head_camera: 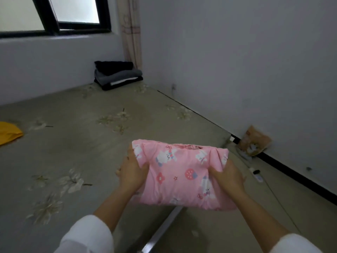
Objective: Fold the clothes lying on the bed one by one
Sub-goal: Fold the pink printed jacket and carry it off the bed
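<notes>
The bundle [179,175] is gripped at its ends by left hand [132,172] and right hand [228,177], fingers mostly hidden; yellow cloth [9,133] cut off at the bed [91,143] left edge.

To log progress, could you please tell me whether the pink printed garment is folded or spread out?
Folded: the pink garment is a compact bundle, gripped at its sides by the left hand and right hand.
</notes>
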Demonstrator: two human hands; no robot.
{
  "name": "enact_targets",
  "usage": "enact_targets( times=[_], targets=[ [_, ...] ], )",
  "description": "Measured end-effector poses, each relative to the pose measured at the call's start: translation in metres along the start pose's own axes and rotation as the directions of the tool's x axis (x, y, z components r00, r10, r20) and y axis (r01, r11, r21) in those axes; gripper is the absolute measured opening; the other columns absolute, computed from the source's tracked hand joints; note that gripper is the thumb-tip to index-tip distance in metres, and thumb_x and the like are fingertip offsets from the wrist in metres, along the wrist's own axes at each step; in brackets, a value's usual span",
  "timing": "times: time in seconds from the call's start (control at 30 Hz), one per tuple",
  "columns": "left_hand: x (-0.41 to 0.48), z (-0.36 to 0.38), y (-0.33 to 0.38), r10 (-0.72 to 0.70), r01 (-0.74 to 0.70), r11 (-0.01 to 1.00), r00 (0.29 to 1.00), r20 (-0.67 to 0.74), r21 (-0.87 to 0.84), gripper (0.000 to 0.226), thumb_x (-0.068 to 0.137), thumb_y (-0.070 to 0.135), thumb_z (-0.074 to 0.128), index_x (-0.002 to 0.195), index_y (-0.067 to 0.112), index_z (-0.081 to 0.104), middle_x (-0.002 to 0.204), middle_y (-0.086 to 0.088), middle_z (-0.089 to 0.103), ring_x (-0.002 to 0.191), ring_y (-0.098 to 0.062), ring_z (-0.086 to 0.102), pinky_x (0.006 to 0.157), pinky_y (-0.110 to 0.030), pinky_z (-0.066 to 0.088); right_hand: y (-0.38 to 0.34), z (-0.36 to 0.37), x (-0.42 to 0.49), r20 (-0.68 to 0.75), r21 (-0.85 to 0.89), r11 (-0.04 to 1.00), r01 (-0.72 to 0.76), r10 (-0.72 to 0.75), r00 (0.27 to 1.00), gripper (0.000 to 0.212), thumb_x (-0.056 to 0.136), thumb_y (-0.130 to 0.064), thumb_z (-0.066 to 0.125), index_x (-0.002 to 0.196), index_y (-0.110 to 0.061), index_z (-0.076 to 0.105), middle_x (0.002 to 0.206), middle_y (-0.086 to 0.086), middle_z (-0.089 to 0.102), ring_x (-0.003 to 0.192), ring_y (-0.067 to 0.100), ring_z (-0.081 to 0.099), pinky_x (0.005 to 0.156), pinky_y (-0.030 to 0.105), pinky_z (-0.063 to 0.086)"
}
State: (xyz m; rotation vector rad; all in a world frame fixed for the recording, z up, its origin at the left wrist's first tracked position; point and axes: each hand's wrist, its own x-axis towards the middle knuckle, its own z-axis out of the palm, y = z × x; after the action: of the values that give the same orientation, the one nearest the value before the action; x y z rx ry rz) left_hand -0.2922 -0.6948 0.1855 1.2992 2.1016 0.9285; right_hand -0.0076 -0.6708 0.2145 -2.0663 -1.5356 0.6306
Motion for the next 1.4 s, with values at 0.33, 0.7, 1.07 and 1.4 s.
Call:
enact_targets(
  times=[0.33,0.7,1.07,1.4],
  targets=[
    [0.038,0.150,0.179,0.172,-0.172,0.985,0.984,0.045,-0.007,0.089,0.084,0.032,0.065,0.152,0.022,0.008,0.148,-0.014,0.037,0.130,-0.037,0.041,0.106,-0.051,0.027,0.102,-0.143,0.142,-0.086,-0.060,0.998,0.031,-0.036,0.996,0.052,0.078,-0.052,0.063,0.113,-0.014,0.050,0.109,0.010,0.063,0.104,0.033,0.057,0.094,0.042,0.040],
    [0.186,0.302,0.311,0.261,-0.263,0.965,0.963,0.064,0.026,0.091,0.081,0.037,0.065,0.150,0.031,0.005,0.146,-0.013,0.041,0.128,-0.037,0.044,0.106,-0.061,0.028,0.151,-0.197,0.365,-0.184,-0.104,0.994,0.045,-0.063,0.981,0.059,0.082,-0.047,0.064,0.128,-0.014,0.048,0.123,0.009,0.059,0.116,0.030,0.054,0.094,0.036,0.030],
    [0.339,0.426,0.462,0.321,-0.321,0.947,0.947,0.026,0.026,0.086,0.081,0.031,0.068,0.148,0.025,0.015,0.139,-0.010,0.049,0.119,-0.035,0.051,0.095,-0.047,0.041,0.156,-0.259,0.614,-0.181,-0.184,0.983,0.022,-0.056,0.982,0.042,0.084,-0.051,0.060,0.097,-0.016,0.042,0.103,0.008,0.062,0.099,0.030,0.058,0.082,0.037,0.025],
    [0.476,0.523,0.527,0.176,-0.175,0.984,0.974,-0.146,0.021,0.086,0.079,0.040,0.067,0.146,0.031,0.012,0.139,-0.012,0.047,0.118,-0.039,0.052,0.096,-0.058,0.040,0.139,-0.240,0.839,-0.164,-0.216,0.963,0.165,-0.202,0.966,0.045,0.085,-0.053,0.057,0.105,-0.013,0.051,0.102,0.005,0.063,0.098,0.027,0.059,0.091,0.039,0.033]
  ],
)
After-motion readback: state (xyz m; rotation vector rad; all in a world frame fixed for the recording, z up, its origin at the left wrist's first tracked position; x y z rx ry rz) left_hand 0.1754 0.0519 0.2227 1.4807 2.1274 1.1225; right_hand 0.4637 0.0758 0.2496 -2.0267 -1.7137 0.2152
